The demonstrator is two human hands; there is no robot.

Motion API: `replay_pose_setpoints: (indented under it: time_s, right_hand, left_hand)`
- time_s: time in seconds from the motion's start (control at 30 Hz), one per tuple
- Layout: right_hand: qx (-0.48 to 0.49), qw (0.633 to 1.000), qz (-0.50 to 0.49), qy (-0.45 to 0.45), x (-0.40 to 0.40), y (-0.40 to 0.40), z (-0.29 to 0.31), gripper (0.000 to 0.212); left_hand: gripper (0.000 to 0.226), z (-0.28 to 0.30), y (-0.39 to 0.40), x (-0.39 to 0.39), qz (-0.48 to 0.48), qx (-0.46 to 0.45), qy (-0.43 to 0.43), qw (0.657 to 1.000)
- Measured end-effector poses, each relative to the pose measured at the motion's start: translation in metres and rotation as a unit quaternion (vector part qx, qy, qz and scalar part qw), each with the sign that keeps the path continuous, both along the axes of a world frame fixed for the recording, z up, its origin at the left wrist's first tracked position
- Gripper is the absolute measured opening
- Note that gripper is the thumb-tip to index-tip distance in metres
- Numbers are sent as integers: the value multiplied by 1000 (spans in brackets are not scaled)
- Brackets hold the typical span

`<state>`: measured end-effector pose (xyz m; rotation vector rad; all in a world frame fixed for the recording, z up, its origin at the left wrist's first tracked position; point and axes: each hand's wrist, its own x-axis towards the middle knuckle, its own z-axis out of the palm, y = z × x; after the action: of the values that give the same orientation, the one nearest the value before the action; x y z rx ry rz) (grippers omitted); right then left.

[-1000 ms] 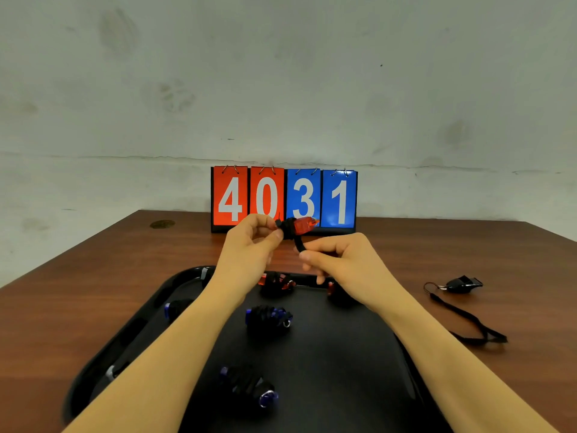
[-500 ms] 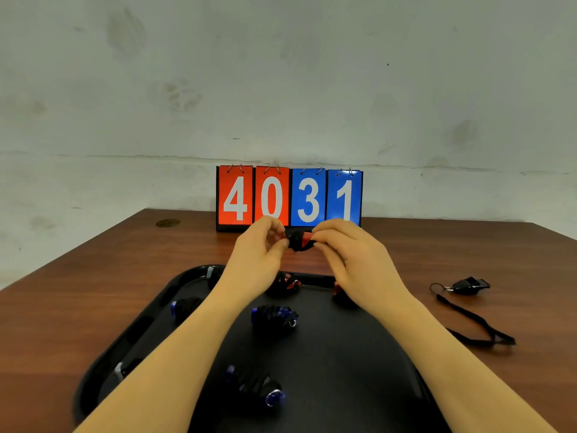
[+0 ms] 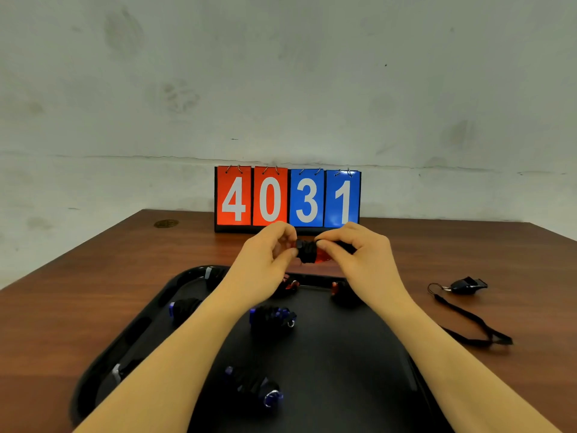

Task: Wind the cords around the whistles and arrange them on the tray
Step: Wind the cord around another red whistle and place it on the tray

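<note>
While both hands are raised above the far edge of the black tray [image 3: 359, 354], the left hand [image 3: 265, 260] pinches one end of a red whistle [image 3: 321, 256] between thumb and curled fingers, and the right hand [image 3: 359, 257] pinches the black cord [image 3: 307, 251] that lies wound in a thick bundle round the whistle's middle; the fingers of each hand are thus closed on the whistle and its cord, which hang in the air between them, just in front of the scoreboard [image 3: 287, 198] reading 4031. On the tray lie several whistles already wrapped in cord: a blue one [image 3: 271, 317] near the centre; a second blue one [image 3: 254, 385] nearer the viewer; another blue one [image 3: 184, 307] by the left rim; two red ones [image 3: 290, 284] [image 3: 340, 290] along the far edge, partly hidden by the hands. To the right of the tray, on the brown counter [image 3: 62, 307], rests a black whistle [image 3: 466, 285], its cord [image 3: 468, 320] unwound and trailing loose across the wood, well apart from the tray.
</note>
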<state>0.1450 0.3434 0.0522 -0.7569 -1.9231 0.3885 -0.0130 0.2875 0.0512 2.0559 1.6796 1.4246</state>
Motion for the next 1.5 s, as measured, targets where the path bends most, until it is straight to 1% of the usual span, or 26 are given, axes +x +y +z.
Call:
replay_pose_setpoints:
  time_s: [0.1,0.23,0.3,0.4,0.47,0.53,0.63,0.7,0.8,0.9,1.0,1.13,1.2,1.27,1.3,1.4,1.5]
  right_hand:
    - [-97,992,34,73,2,-1,4,12]
    - [-203,966,77,140,5,-2,9,13]
    - [-254,947,101,166,6,-2,10,10]
    - [-323,910,147,214,7,-3,13,7]
    - [-353,891,166,232,7,-2,14,6]
    - [-364,881,176,246,7,-2,15,6]
    - [-364,869,185,278,6,-3,14,13]
    - [-347,870,190,294,4,-4,12,16]
    - [-318,878,203,294,0,-7,7,11]
    - [-307,885,210,281,-3,-9,5,18]
    - [-296,896,199,264,-5,-11,4,17]
    - [-282,908,168,261,-5,-10,5,12]
    - [-280,914,165,242,-2,-9,6,12]
    - [-277,922,167,213,-1,-9,8,13]
    - [-276,925,169,199,0,-9,9,13]
    - [-272,933,162,170,1,-8,9,13]
    - [-275,935,144,171,1,-7,8,14]
  left_hand:
    - [14,0,1,-2,-15,-8,-22,1000]
    - [18,1,3,-3,-43,-21,-65,997]
    - [20,1,3,-4,-52,-25,-73,996]
    - [21,2,4,-3,-64,-24,-90,994]
    - [20,2,3,-3,-69,-26,-102,992]
    - [20,1,3,-2,-77,-28,-127,989]
    - [20,1,3,-2,-88,-26,-171,981]
    - [20,1,3,0,-94,-21,-201,975]
    - [20,0,4,3,-107,-8,-265,958]
    - [19,0,6,3,-98,-2,-308,946]
    - [17,1,7,2,-79,-1,-292,953]
    - [12,0,7,2,-80,-9,-266,961]
    - [11,0,5,1,-104,-18,-293,950]
    - [9,2,3,1,-146,-38,-352,924]
    - [10,4,2,1,-157,-49,-367,915]
    - [29,5,2,4,-149,-72,-374,913]
    - [29,4,1,5,-149,-92,-357,917]
